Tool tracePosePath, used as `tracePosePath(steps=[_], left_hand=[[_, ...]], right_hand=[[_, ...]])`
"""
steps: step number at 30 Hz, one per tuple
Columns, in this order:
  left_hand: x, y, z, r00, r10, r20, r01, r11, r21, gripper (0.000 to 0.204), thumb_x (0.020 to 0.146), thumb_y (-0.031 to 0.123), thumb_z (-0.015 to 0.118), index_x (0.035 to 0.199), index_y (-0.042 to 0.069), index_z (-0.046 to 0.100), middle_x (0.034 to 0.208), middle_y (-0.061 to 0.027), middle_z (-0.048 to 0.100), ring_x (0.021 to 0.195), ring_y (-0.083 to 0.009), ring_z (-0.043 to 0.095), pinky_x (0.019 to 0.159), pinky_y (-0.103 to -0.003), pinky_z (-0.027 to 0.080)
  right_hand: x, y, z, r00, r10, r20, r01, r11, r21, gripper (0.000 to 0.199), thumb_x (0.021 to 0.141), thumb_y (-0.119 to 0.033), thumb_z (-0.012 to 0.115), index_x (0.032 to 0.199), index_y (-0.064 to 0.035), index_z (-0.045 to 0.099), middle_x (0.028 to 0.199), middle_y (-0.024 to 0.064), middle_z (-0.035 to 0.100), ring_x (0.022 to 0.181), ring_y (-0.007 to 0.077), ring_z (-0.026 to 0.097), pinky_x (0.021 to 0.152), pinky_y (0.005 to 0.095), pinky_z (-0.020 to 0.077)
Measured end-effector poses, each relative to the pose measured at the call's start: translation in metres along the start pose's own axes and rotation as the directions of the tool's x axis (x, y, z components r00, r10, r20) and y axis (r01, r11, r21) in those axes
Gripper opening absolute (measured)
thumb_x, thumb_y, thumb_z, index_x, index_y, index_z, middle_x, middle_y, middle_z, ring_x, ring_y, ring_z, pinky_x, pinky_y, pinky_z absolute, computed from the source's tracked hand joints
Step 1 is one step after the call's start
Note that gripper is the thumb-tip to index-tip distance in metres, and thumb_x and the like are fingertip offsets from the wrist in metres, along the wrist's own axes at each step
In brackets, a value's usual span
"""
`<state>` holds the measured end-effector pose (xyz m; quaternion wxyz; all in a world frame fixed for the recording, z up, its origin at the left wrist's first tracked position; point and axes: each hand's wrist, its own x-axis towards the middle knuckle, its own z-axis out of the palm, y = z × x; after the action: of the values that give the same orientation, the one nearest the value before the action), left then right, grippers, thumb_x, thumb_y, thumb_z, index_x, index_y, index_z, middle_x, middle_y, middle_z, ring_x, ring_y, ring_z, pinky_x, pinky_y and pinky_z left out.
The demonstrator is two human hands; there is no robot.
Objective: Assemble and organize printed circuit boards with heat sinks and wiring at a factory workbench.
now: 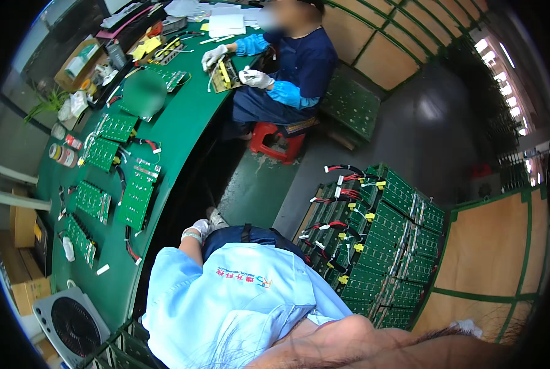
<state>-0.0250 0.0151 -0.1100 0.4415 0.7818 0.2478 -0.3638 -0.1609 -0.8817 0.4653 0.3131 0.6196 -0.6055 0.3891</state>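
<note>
Shirt (238,280) closest; left hand (197,229) by trousers (232,238), can't tell grip; right hand unseen.
Boards (138,197) spread along bench (192,101), likely keeping leads (147,142) untangled.

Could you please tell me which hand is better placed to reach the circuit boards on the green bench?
Probably the left hand: it is on the side toward the green bench and circuit boards; the right hand isn't visible.
</note>
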Motion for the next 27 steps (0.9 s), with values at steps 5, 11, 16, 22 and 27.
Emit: tracePosePath(steps=[5,11,16,22,27], left_hand=[[-0.040,0.025,-0.022,0.972,-0.236,0.008,0.234,0.965,0.115,0.017,0.083,0.026,0.071,0.088,0.009,0.071,0.073,-0.0038,0.064,0.058,-0.0172,0.053,0.054,-0.034,0.045],[-0.034,0.007,-0.029,0.995,-0.029,-0.099,0.030,1.000,0.010,0.019,0.083,0.025,0.070,0.092,0.009,0.070,0.075,-0.0043,0.065,0.061,-0.0165,0.056,0.057,-0.033,0.046],[-0.021,0.032,-0.028,0.993,0.078,-0.089,-0.057,0.975,0.217,0.024,0.084,0.025,0.069,0.101,0.009,0.071,0.092,-0.0088,0.071,0.086,-0.0225,0.066,0.077,-0.035,0.051],[-0.072,0.073,-0.047,0.986,0.108,-0.126,-0.106,0.994,0.020,0.031,0.084,0.026,0.069,0.109,0.008,0.068,0.099,-0.0111,0.070,0.088,-0.0231,0.066,0.078,-0.035,0.051],[-0.083,0.008,-0.050,0.986,-0.067,-0.155,0.029,0.972,-0.235,0.026,0.085,0.026,0.070,0.105,0.008,0.068,0.084,-0.0065,0.068,0.076,-0.0172,0.061,0.071,-0.033,0.049]], right_hand=[[-0.018,-0.032,-0.101,0.783,-0.370,0.500,0.602,0.652,-0.461,0.068,0.087,-0.050,0.060,0.139,-0.0085,0.048,0.146,0.0204,0.042,0.141,0.0413,0.026,0.109,0.0659,0.0228],[-0.015,-0.065,-0.033,0.973,-0.232,-0.017,0.201,0.801,0.564,0.046,0.093,-0.028,0.059,0.131,-0.0028,0.055,0.129,0.0206,0.056,0.117,0.0335,0.052,0.096,0.0450,0.0435],[-0.097,-0.214,-0.113,0.788,-0.544,-0.288,0.318,-0.042,0.947,0.033,0.096,0.004,0.047,0.129,0.0086,0.051,0.126,0.0182,0.059,0.110,0.0230,0.058,0.102,0.0336,0.0458],[-0.301,-0.356,-0.297,0.108,-0.782,-0.614,0.047,-0.613,0.789,0.026,0.085,0.007,0.056,0.107,0.0024,0.068,0.109,0.0167,0.069,0.104,0.0257,0.066,0.093,0.0336,0.0511],[-0.452,-0.396,-0.412,-0.080,-0.509,-0.857,-0.280,-0.814,0.509,0.025,0.078,0.008,0.061,0.099,-0.0012,0.070,0.100,0.0165,0.071,0.092,0.0281,0.070,0.081,0.0347,0.0559]])
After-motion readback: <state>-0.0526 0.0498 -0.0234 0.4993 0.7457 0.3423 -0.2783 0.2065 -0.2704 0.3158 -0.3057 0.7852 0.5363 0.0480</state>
